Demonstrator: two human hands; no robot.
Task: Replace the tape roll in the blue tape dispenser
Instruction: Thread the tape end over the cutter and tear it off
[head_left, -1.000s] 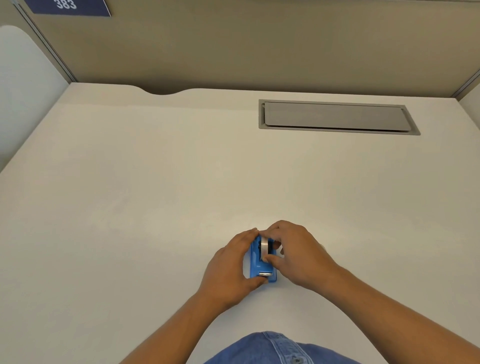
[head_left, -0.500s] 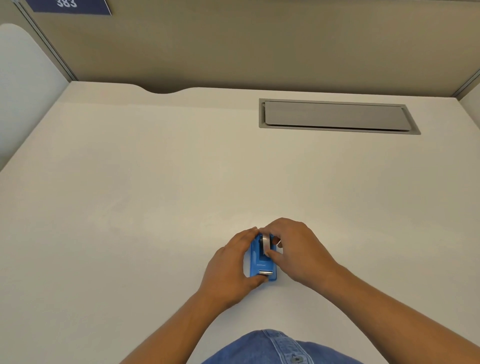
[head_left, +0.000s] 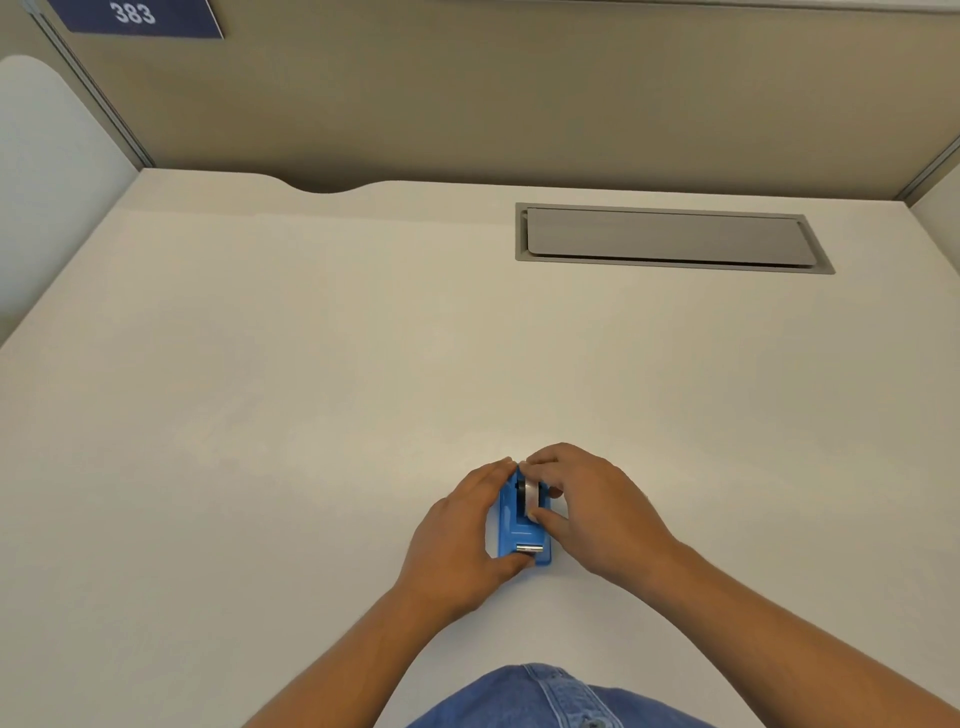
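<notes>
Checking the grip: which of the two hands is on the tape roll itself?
The right hand: its fingers pinch the pale tape roll in the blue tape dispenser. The left hand only clasps the dispenser's body.

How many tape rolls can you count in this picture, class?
1. The tape roll sits in the blue dispenser near the desk's front edge, pinched by the right hand while the left hand steadies the dispenser. Another roll could be hidden behind the hands.
</notes>
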